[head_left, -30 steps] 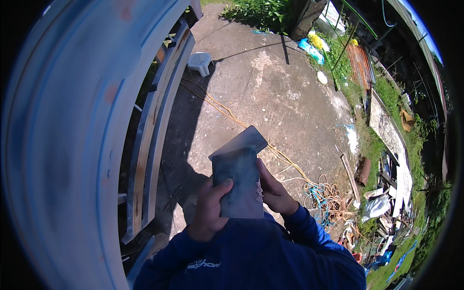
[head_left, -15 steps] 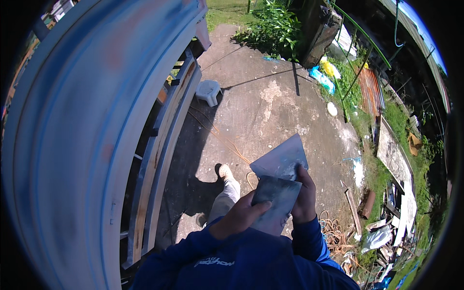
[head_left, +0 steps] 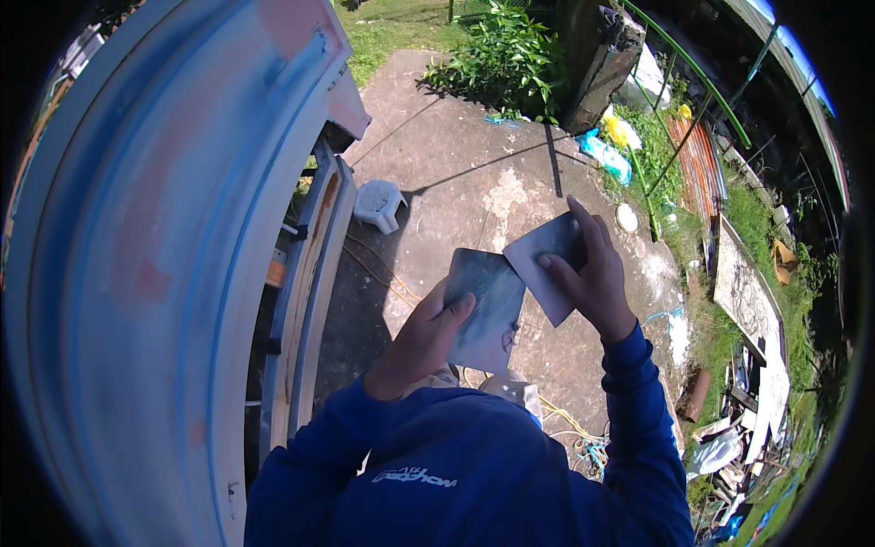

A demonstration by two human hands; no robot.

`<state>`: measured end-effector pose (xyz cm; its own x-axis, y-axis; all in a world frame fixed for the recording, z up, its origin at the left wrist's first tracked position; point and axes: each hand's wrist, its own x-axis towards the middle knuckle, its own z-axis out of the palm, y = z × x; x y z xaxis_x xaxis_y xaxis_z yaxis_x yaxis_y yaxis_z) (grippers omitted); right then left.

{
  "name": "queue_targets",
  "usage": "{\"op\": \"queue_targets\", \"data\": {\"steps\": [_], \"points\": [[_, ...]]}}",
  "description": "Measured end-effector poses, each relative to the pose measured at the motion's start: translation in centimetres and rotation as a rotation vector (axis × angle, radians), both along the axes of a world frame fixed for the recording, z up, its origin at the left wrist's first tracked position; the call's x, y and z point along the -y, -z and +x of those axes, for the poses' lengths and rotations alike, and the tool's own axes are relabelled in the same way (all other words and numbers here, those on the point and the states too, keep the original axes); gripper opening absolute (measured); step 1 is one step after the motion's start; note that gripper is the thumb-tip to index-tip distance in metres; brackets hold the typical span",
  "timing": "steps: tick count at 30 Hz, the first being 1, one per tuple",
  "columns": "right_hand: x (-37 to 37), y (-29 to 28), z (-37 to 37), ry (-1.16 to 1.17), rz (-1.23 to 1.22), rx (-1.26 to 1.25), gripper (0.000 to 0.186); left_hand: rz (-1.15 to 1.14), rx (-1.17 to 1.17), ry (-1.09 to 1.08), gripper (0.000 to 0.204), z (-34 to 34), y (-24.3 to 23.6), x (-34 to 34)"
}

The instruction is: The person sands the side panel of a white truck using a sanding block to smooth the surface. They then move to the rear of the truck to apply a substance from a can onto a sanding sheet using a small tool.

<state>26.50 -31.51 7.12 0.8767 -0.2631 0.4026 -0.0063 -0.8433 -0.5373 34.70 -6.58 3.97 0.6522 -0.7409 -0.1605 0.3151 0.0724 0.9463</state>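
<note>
Gripping a grey sheet (head_left: 486, 314) in the fingers of the left hand (head_left: 425, 335), right of the white stool (head_left: 379, 202); pinching a smaller sheet (head_left: 541, 260) between thumb and fingers of the right hand (head_left: 596, 279), farther right of that stool.

The left-hand sheet (head_left: 488, 314) looks mottled grey-green, the stool (head_left: 378, 201) white.

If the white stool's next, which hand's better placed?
Probably the left hand: it is nearer the white stool, with the right hand farther across. Neither is free, though: each holds a flat plate.
</note>
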Motion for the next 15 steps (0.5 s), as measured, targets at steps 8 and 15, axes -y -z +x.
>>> {"op": "queue_targets", "data": {"steps": [8, 15], "points": [[4.4, 3.9, 8.4, -0.193, -0.042, -0.051, 0.079, 0.079, 0.039, -0.041, 0.033, 9.9, 0.0, 7.3], [11.4, 8.2, 16.3, -0.292, 0.431, -0.167, 0.07, -0.009, -0.026, -0.583, 0.037, 19.4, 4.5, 17.7]]}}
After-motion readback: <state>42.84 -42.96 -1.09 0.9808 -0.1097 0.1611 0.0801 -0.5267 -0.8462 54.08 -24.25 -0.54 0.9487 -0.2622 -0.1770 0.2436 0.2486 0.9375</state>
